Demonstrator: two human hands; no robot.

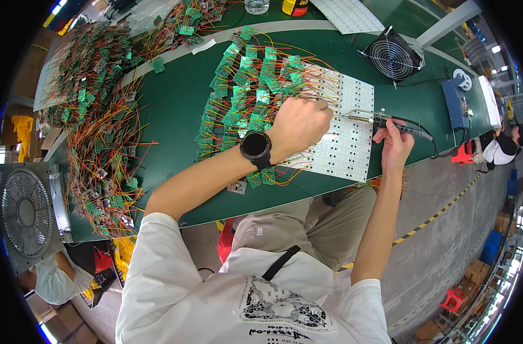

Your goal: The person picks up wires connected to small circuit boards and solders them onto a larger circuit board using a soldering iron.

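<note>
My right hand (394, 146) grips a soldering iron (407, 128) by its dark handle, with the metal tip pointing left over a white perforated board panel (353, 152). Just left of that tip, my left hand (301, 126) is closed above the panel, fingers pinched together; whatever they hold is hidden. Rows of green circuit boards (238, 86) with red and yellow wires lie to the left of the panel and partly under my left forearm. Their wires reach across onto the panel. A black watch (255, 147) is on my left wrist.
A tangled heap of wired green boards (101, 114) covers the table's left side. Behind the panel stand a black fan (393, 57) and another white panel (347, 14). A blue box (456, 103) with a solder spool (461, 79) sits at right. A large fan (26, 212) stands far left.
</note>
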